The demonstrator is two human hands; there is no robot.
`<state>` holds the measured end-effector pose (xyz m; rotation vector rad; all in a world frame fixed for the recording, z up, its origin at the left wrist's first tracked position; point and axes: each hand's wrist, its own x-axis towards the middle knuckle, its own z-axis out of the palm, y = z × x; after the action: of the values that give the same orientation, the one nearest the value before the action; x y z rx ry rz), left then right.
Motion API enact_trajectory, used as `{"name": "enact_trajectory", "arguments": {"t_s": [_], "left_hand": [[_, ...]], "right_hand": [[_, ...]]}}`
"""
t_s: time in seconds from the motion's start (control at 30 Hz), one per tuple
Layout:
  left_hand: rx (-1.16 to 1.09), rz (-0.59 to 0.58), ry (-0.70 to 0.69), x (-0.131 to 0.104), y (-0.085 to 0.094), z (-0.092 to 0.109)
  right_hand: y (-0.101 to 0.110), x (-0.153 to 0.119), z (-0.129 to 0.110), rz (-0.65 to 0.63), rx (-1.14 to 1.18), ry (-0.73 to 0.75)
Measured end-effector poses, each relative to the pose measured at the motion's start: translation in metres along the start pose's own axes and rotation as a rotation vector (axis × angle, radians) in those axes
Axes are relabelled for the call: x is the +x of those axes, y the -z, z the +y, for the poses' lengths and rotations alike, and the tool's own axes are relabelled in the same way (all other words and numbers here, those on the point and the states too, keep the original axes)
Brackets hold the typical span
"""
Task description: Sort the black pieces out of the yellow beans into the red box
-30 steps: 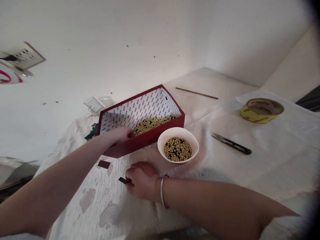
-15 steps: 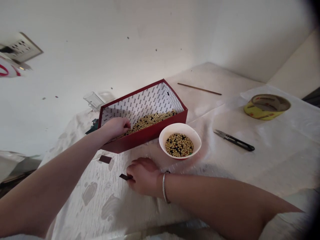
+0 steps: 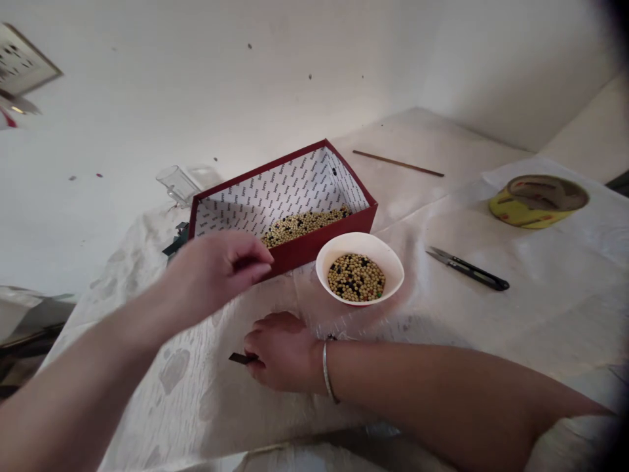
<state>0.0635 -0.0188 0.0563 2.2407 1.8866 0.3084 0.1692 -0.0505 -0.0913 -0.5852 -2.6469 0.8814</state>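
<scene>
My left hand (image 3: pixel 226 269) is raised in front of the red box (image 3: pixel 322 241), thumb and fingers pinched; anything between them is too small to make out. Yellowish and black beads (image 3: pixel 304 226) lie along the near side inside the box, whose lining is white printed paper. My right hand (image 3: pixel 282 351), with a bracelet at the wrist, rests on the table, its fingers closed on a dark strip (image 3: pixel 240 358) that sticks out to the left. Beyond it stands a white bowl (image 3: pixel 390 275) holding similar beads.
Thread snips (image 3: pixel 469 270) lie right of the bowl, with a large yellow tape roll (image 3: pixel 535 203) behind them. A thin brown stick (image 3: pixel 398 163) lies toward the back. Left of the box are a clear glass (image 3: pixel 175 183) and a dark green object (image 3: pixel 175 242) against the wall.
My left hand has come up out of the box toward me and now hovers before its front wall, covering the loose dark piece on the table. The right hand keeps its strip, nearly still.
</scene>
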Motion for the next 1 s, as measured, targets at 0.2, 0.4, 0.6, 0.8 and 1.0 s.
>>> {"name": "enact_trajectory", "arguments": {"t_s": [0.2,0.4,0.6,0.8,1.0], "left_hand": [[-0.011,-0.204,-0.114,-0.011,-0.069,-0.02],[0.063,-0.138,-0.117,-0.01,-0.107,-0.05],[0.002,-0.039,-0.203,-0.015,-0.118,-0.064],[-0.113,-0.016,-0.175,-0.022,-0.118,-0.074],[-0.145,-0.036,-0.146,-0.025,-0.116,-0.08]], "right_hand": [[0.002,-0.003,-0.004,-0.002,-0.072,0.028],[0.002,-0.004,-0.001,-0.042,-0.084,0.129],[0.001,-0.003,0.001,-0.044,-0.04,0.128],[0.003,-0.003,0.0,-0.013,-0.049,0.117],[0.002,-0.003,0.0,-0.011,-0.053,0.103]]}}
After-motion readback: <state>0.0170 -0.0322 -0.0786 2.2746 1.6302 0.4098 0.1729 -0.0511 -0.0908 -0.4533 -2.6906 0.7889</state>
